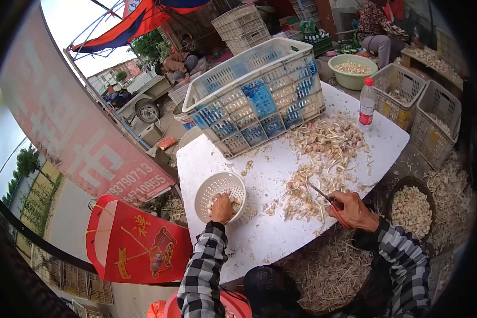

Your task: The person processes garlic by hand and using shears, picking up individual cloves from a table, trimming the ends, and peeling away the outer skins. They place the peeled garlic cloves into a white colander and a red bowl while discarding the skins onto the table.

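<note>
At the far left, a red gift bag [143, 246] with gold print leans beside the left edge of the white table [259, 249]. A red basin [240, 303] sits partly hidden below the near left corner. On the table, near the left edge, is a white colander [203, 195] with peeled garlic cloves [237, 202] inside. The left hand [222, 208] reaches into it, fingers curled down among the cloves; whether they are clamped on any cannot be told. A large slatted crate [259, 98] stands along the far edge. To its right, a loose heap of garlic heads and stems [331, 142] spreads from near the far right corner towards the near edge. The right hand [353, 210] is closed around the red handles of scissors [320, 193], whose tip points into the heap's nearer part. Near the right edge stands a red-capped bottle [366, 108], upright. Beyond that edge are a pale green basin [350, 79] of garlic and two slatted crates [433, 124]; farther right and nearer, a round basket [432, 197] holds more cloves.
</note>
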The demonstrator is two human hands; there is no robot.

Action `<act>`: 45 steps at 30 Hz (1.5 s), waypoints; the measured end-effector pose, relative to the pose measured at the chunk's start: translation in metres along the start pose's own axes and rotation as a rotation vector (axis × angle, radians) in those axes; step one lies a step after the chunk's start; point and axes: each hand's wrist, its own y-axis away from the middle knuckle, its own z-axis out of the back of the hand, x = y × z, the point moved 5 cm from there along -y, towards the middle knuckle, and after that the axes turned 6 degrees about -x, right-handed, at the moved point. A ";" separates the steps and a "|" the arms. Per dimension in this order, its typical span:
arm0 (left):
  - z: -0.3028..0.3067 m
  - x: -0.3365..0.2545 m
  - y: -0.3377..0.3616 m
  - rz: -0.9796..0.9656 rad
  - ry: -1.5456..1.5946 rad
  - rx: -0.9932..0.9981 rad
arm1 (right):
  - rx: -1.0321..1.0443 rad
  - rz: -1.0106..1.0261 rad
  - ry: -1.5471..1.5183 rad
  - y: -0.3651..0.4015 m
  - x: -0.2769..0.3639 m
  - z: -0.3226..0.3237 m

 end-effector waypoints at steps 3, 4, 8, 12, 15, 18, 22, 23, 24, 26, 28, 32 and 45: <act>0.010 -0.002 0.000 -0.028 -0.012 -0.026 | 0.011 0.012 0.003 0.000 0.001 0.005; 0.016 0.001 0.000 0.124 0.088 -0.006 | -0.014 0.022 -0.013 0.000 -0.002 0.005; 0.010 0.027 0.009 0.248 0.223 -0.133 | -0.058 -0.024 -0.059 0.001 -0.005 0.010; 0.011 0.051 0.013 0.673 1.075 -0.083 | -0.076 -0.048 -0.070 -0.001 -0.005 0.015; 0.034 0.038 0.023 0.758 1.739 -0.167 | -0.046 -0.075 -0.089 0.000 -0.005 0.012; 0.066 0.004 0.032 0.722 1.910 -0.121 | -0.010 -0.089 -0.100 -0.001 -0.007 0.005; 0.080 -0.023 0.042 0.719 2.015 0.017 | 0.041 -0.001 0.028 -0.004 -0.012 -0.006; 0.080 -0.030 0.041 0.726 2.045 0.071 | 0.058 0.035 0.035 -0.004 -0.016 -0.008; 0.085 -0.044 0.042 0.733 2.036 0.106 | 0.114 -0.028 0.010 -0.001 -0.013 -0.011; 0.095 -0.080 0.043 0.776 1.975 0.209 | 0.188 0.067 0.179 0.005 -0.014 -0.017; 0.103 -0.120 0.040 0.753 1.914 0.283 | 0.112 0.259 0.286 0.014 -0.044 -0.040; 0.106 -0.219 0.025 0.513 1.821 0.496 | 0.072 0.393 0.282 0.025 -0.106 -0.117; 0.118 -0.391 0.023 -0.032 1.585 0.521 | -0.325 0.587 0.399 0.047 -0.040 -0.059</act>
